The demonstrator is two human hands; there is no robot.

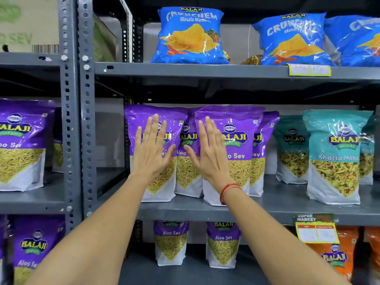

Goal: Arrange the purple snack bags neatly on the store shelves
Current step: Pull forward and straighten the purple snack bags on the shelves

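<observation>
Several purple Aloo Sev bags stand upright on the middle grey shelf (pixel 277 210). My left hand (pixel 151 149) lies flat, fingers spread, against the front left purple bag (pixel 139 124). My right hand (pixel 209 151) lies flat against the front right purple bag (pixel 238 128). Between them a third purple bag (pixel 188 165) stands further back, and a fourth (pixel 261 149) peeks out at the right. Neither hand grips anything. Two more purple bags (pixel 170 241) (pixel 223 243) stand on the shelf below.
Teal Khatta Mitha bags (pixel 335 153) stand to the right on the same shelf. Blue Crunchem bags (pixel 191 36) sit on the top shelf. More purple bags (pixel 20 145) fill the left rack beyond the grey uprights (pixel 87 120). Orange bags (pixel 339 256) are at lower right.
</observation>
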